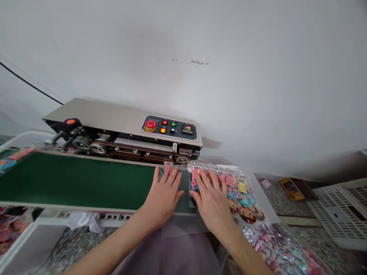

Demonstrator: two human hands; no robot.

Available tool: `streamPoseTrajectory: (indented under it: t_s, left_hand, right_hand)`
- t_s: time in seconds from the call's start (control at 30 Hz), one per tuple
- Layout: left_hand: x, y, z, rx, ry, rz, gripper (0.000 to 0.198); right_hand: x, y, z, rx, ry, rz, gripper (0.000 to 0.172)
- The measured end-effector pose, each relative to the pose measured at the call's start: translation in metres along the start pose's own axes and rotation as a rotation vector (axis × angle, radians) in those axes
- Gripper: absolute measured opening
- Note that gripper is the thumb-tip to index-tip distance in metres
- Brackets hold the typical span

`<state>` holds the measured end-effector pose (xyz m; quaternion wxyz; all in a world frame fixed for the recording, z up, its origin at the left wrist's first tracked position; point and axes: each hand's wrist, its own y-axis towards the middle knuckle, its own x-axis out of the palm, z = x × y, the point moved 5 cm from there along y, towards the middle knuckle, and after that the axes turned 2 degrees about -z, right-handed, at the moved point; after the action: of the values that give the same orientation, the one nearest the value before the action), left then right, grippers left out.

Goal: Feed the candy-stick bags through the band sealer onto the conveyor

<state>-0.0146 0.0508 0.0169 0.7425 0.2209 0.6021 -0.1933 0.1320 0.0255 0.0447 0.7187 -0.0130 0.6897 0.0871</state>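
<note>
My left hand [164, 195] lies palm down with fingers stretched out at the right end of the green conveyor belt [87, 182]. Past its fingertips shows the top of a small printed packet [168, 164], mostly covered by the hand. My right hand [213, 199] rests flat, fingers spread, on the left end of a row of overlapping printed plastic packets [244, 193] on a white surface. Behind the belt stands a band sealing machine [123, 114] with lit buttons and a red knob. Another printed packet [6, 164] lies at the belt's far left.
Shiny clear-wrapped packets [284, 251] are heaped at the lower right. A white slatted crate [338, 213] and an open carton [295, 189] stand on the right. A white bin [42, 236] sits at the lower left, beside colourful packets [3, 235]. The wall [235, 75] rises behind.
</note>
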Motion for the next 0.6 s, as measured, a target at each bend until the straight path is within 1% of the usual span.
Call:
streamPoseTrajectory:
  t_s: [0.03, 0.1, 0.17, 0.23, 0.3, 0.37, 0.53, 0.6]
  left_hand:
    - [-0.002, 0.002, 0.006, 0.016, -0.014, 0.013, 0.054]
    - [-0.002, 0.008, 0.024, 0.107, -0.049, 0.047, 0.054]
    - [0.004, 0.014, 0.040, 0.199, -0.075, 0.074, 0.057]
    - [0.012, 0.019, 0.046, 0.247, -0.085, 0.076, 0.061]
    - [0.018, 0.020, 0.041, 0.277, -0.088, 0.058, 0.060]
    - [0.020, 0.019, 0.028, 0.300, -0.077, 0.028, 0.057]
    - [0.009, 0.008, -0.005, 0.306, -0.018, -0.054, 0.052]
    - [0.003, 0.003, -0.014, 0.269, 0.008, -0.084, 0.053]
  right_hand:
    - [-0.004, 0.000, 0.002, 0.002, -0.004, 0.004, 0.050]
    - [-0.010, -0.002, 0.010, 0.013, -0.031, 0.018, 0.048]
    - [-0.013, -0.006, 0.022, 0.037, -0.069, 0.033, 0.048]
    - [-0.011, -0.010, 0.034, 0.063, -0.099, 0.033, 0.049]
    - [-0.005, -0.013, 0.040, 0.070, -0.114, 0.021, 0.051]
    - [0.000, -0.014, 0.038, 0.069, -0.115, 0.004, 0.052]
    - [0.004, -0.007, 0.016, 0.081, -0.062, -0.063, 0.054]
    - [0.002, -0.003, 0.007, 0.058, -0.018, -0.075, 0.055]
